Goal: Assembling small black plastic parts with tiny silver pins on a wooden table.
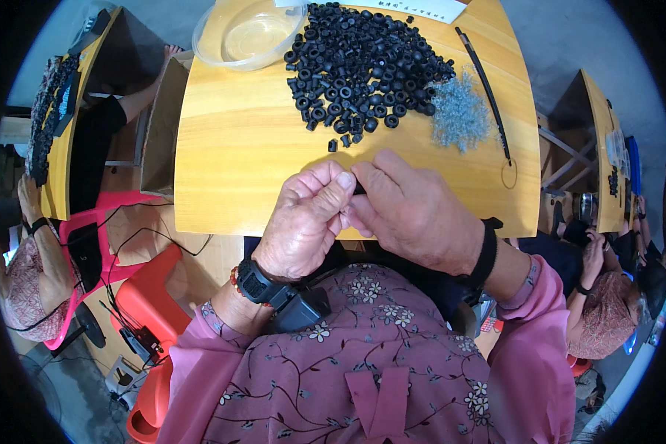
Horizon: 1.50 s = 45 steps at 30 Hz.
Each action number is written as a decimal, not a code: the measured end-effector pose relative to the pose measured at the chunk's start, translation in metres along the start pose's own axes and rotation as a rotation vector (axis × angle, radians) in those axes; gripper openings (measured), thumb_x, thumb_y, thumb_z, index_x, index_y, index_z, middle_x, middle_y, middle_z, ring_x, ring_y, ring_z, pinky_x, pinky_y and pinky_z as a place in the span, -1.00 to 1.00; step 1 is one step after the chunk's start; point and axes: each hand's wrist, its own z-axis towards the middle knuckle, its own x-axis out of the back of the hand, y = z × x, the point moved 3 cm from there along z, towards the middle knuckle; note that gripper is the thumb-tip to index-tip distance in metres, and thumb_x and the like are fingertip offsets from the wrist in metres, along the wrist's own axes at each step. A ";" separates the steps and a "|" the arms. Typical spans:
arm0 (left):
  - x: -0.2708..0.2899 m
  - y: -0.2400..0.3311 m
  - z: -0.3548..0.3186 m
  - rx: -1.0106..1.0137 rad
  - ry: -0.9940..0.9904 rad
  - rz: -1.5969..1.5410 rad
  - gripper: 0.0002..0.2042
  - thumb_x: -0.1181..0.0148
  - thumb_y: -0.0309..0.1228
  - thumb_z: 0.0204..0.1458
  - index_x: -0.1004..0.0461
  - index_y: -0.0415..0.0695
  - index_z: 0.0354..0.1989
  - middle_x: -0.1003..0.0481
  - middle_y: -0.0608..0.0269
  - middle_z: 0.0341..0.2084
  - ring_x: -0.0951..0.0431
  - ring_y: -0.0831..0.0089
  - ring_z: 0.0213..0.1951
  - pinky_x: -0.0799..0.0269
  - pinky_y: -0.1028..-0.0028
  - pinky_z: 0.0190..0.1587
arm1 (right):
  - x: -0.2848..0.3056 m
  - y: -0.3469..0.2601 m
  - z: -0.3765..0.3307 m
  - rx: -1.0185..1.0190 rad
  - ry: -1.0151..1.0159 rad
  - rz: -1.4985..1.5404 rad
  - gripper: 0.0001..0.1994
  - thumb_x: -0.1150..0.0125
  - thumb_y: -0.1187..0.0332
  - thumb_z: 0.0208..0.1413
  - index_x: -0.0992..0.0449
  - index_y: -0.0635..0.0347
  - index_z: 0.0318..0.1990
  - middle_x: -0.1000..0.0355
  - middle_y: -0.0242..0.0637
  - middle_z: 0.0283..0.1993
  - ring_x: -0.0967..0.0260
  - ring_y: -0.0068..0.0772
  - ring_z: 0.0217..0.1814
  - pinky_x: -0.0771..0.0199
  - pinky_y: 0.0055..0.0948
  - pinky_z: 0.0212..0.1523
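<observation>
"Start nearest. How many hands?"

"Two, at the near edge of the wooden table. The left hand is closed, thumb pressed to the index finger; whether anything sits in that pinch, I can't tell. The right hand has its fingers curled in, thumb and index gripping one small black piece just beside the left thumb."

"And past them?"

"One slim black rod lying lengthwise at the right. One loose black piece just in front of the heap. Then one clump of pale, bluish bits, between heap and rod, too fine to count."

"The heap itself?"

"One black heap, its small rounded parts too crowded to count. At the far side, one clear plastic bowl and one white strip with print."
</observation>
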 end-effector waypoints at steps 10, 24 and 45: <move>-0.009 0.003 0.001 0.015 0.029 0.034 -0.78 -0.05 -0.32 0.33 -0.47 -0.26 -0.12 -0.54 0.26 -0.36 -0.59 0.56 -0.38 -0.64 0.47 -0.23 | -0.003 0.011 -0.008 -0.080 0.176 0.077 -0.76 -0.26 0.33 0.10 -0.43 0.28 -0.17 -0.33 -0.18 -0.31 -0.43 -0.13 -0.40 -0.46 -0.21 -0.46; -0.011 0.000 -0.002 -0.061 0.011 0.045 -0.86 -0.10 -0.41 0.30 -0.44 -0.24 -0.16 -0.54 0.27 -0.29 -0.54 0.63 -0.32 -0.56 0.58 -0.24 | -0.004 0.009 -0.016 -0.188 0.157 0.237 -0.72 -0.30 0.37 0.08 -0.45 0.26 -0.09 -0.38 -0.16 -0.30 -0.46 -0.07 -0.36 -0.45 -0.19 -0.38; 0.001 0.002 -0.003 0.043 0.027 -0.009 -0.95 -0.15 -0.52 0.24 -0.47 -0.25 -0.22 -0.53 0.28 -0.36 -0.58 0.57 -0.34 -0.59 0.54 -0.24 | -0.002 0.010 -0.014 -0.087 0.141 0.184 -0.79 -0.27 0.37 0.08 -0.41 0.25 -0.21 -0.30 -0.16 -0.36 -0.40 -0.07 -0.41 -0.42 -0.18 -0.46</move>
